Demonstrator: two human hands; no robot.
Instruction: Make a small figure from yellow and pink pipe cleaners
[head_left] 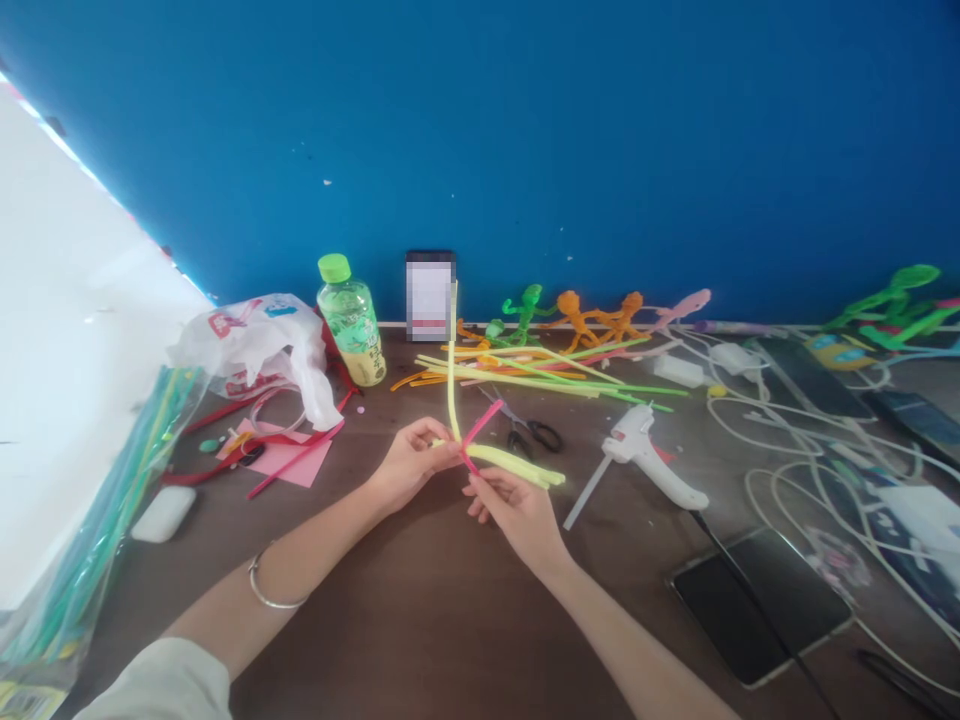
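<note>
Above the middle of the table, my left hand (pixel 415 462) pinches pale yellow pipe cleaners (pixel 517 464) at their bend. One yellow strand rises straight up from the pinch, and several others run off to the right in a bundle. A pink pipe cleaner (pixel 484 422) crosses the yellow ones at that spot, its free end pointing up and right. My right hand (pixel 517 515) is closed, thumb and finger gripping the lower part of the pink pipe cleaner, just below the yellow bundle. Scissors (pixel 534 435) with dark handles lie right behind the hands.
Loose pipe cleaners (pixel 517 370) and small bent figures (pixel 574 318) line the back. A white glue gun (pixel 649 455), a dark tablet (pixel 761 605) and tangled cables (pixel 780 420) occupy the right. At left are a green-capped bottle (pixel 351 325), a plastic bag (pixel 255 340) and a white case (pixel 163 514).
</note>
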